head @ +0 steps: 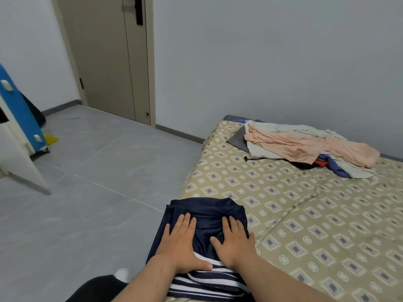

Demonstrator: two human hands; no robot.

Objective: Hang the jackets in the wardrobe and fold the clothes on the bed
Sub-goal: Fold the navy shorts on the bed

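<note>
Both hands lie flat, palms down and fingers straight, on a folded dark navy garment of smooth, slightly shiny cloth. The left hand presses its left half and the right hand its right half, with the thumbs turned toward each other; neither grips anything. The navy garment sits at the near left corner of the bed, a low mattress covered in a beige sheet printed with diamonds and rings. Its left edge hangs a little past the side of the mattress. Under its near edge shows a navy-and-white striped garment, on which the wrists rest.

At the far right of the bed, well apart from the hands, lies a loose pile of unfolded clothes. A peach-pink garment is draped across the top, over a cream-white one. A grey piece pokes out on the left, and blue and red cloth at the near right.

Left of the bed stretches a grey tiled floor. A taupe door stands shut in the far wall. At the left edge is a white wardrobe door, ajar, beside a blue panel, with a small yellow thing on the floor next to it.
</note>
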